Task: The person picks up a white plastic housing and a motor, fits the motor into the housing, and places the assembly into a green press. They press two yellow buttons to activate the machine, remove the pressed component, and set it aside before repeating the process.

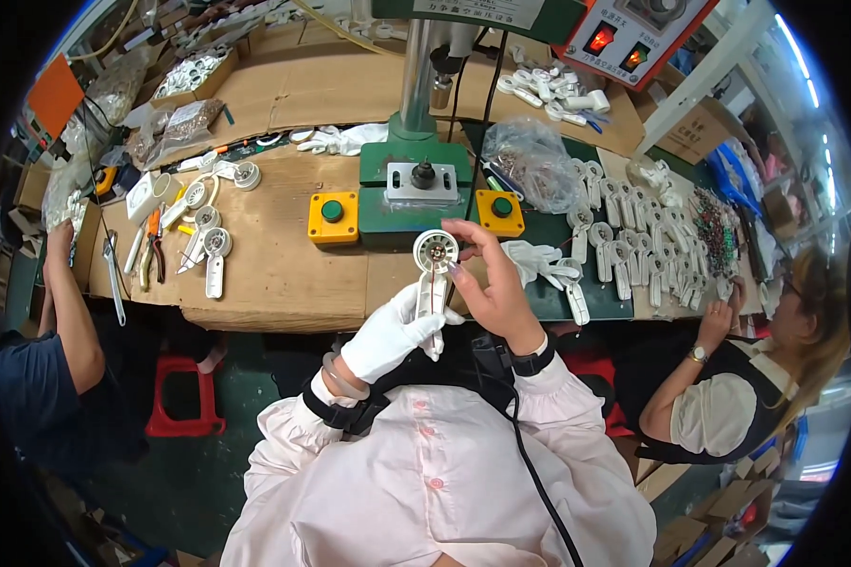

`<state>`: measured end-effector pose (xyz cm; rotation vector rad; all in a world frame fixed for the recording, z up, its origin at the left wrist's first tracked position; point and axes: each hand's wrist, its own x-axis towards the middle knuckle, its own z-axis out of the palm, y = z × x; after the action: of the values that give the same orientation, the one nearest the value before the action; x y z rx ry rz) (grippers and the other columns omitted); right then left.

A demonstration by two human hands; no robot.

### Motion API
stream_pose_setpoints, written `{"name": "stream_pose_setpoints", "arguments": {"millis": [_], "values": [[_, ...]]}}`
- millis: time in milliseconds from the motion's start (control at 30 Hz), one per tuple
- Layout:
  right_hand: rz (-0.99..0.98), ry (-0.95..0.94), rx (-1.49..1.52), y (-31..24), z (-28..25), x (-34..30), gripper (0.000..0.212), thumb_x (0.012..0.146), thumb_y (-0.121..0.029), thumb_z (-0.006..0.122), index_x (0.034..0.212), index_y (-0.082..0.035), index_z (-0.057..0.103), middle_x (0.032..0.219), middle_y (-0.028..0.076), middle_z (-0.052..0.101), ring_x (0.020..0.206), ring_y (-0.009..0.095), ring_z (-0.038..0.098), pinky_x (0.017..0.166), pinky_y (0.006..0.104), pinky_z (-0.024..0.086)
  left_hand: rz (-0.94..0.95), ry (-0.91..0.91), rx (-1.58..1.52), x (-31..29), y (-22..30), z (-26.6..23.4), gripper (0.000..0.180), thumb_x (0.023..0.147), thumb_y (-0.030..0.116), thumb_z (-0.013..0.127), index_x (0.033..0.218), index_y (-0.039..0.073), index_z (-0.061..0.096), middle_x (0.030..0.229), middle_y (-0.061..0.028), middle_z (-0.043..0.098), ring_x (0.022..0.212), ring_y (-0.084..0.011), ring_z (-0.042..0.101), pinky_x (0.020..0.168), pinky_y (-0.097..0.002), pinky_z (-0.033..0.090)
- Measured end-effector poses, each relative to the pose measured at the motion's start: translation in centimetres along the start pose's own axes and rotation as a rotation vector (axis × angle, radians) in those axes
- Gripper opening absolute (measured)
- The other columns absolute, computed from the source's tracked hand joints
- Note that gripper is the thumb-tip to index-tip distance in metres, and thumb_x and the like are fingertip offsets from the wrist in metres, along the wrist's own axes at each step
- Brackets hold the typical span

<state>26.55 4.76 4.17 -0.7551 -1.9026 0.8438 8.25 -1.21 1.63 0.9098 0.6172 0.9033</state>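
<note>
A white handheld-fan housing (pixel 433 293), with a round head and a long handle, stands upright in front of me at the table's front edge. Around its handle closes my left hand (pixel 385 338), in a white glove. My bare right hand (pixel 496 288) grips the right side of the round head between thumb and fingers. Inside the open head a small metallic part shows, and a thin reddish wire runs down the handle. Just beyond stands a green press (pixel 380 215) with a metal fixture (pixel 404 184) on its bed.
Yellow button boxes (pixel 320 230) flank the press. More fan housings (pixel 216 265) and pliers (pixel 155 241) lie left; rows of housings (pixel 624 260) lie right, near a white glove (pixel 531 260). A red-framed control box (pixel 624 42) hangs above. People sit at both sides; a red stool (pixel 168 428) stands lower left.
</note>
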Motion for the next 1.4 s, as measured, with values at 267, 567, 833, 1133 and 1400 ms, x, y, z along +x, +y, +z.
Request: {"name": "stream_pose_setpoints", "arguments": {"millis": [267, 567, 833, 1133, 1400], "values": [[0.000, -0.028, -0.052, -0.3, 0.2, -0.4, 0.048, 0.089, -0.004, 0.053, 0.136, 0.003, 0.042, 0.137, 0.015, 0.050, 0.121, 0.024, 0.052, 0.099, 0.0330, 0.042, 0.014, 0.021, 0.105, 0.0, -0.6, 0.2, 0.040, 0.097, 0.017, 0.056, 0.131, 0.002, 0.042, 0.103, -0.0060, 0.063, 0.069, -0.0094, 0.059, 0.062, -0.0242, 0.052], [0.028, -0.006, -0.026, -0.3, 0.6, -0.3, 0.048, 0.089, -0.002, 0.053, 0.136, 0.002, 0.042, 0.137, 0.016, 0.050, 0.123, 0.024, 0.051, 0.097, 0.0329, 0.043, 0.012, 0.004, 0.070, 0.1, -0.5, -0.1, 0.040, 0.097, 0.017, 0.055, 0.132, 0.003, 0.042, 0.102, -0.0058, 0.064, 0.066, -0.0086, 0.058, 0.060, -0.0232, 0.050], [0.016, 0.012, -0.025, 0.2, 0.8, -0.3, 0.048, 0.088, 0.000, 0.054, 0.135, 0.002, 0.042, 0.136, 0.017, 0.052, 0.124, 0.024, 0.051, 0.095, 0.0325, 0.045, 0.007, 0.002, 0.096, 0.3, -0.7, -0.3, 0.038, 0.097, 0.019, 0.056, 0.129, 0.003, 0.044, 0.099, -0.0048, 0.066, 0.063, -0.0074, 0.055, 0.057, -0.0224, 0.047], [0.013, 0.023, -0.058, 0.3, 0.9, -0.3, 0.048, 0.088, 0.000, 0.054, 0.134, 0.002, 0.042, 0.135, 0.017, 0.053, 0.122, 0.024, 0.053, 0.093, 0.0323, 0.046, -0.049, 0.003, 0.065, 0.3, -0.2, -0.2, 0.033, 0.095, 0.022, 0.061, 0.121, 0.004, 0.050, 0.099, -0.0066, 0.067, 0.062, -0.0078, 0.054, 0.055, -0.0224, 0.047], [0.035, 0.051, -0.089, 0.2, 0.6, 0.0, 0.045, 0.089, -0.001, 0.054, 0.132, 0.003, 0.045, 0.132, 0.016, 0.055, 0.116, 0.024, 0.056, 0.091, 0.0319, 0.047, -0.030, 0.007, 0.085, 0.2, 0.5, -0.5, 0.039, 0.096, 0.030, 0.060, 0.123, 0.004, 0.050, 0.098, -0.0084, 0.067, 0.062, -0.0071, 0.055, 0.055, -0.0226, 0.047]]}}
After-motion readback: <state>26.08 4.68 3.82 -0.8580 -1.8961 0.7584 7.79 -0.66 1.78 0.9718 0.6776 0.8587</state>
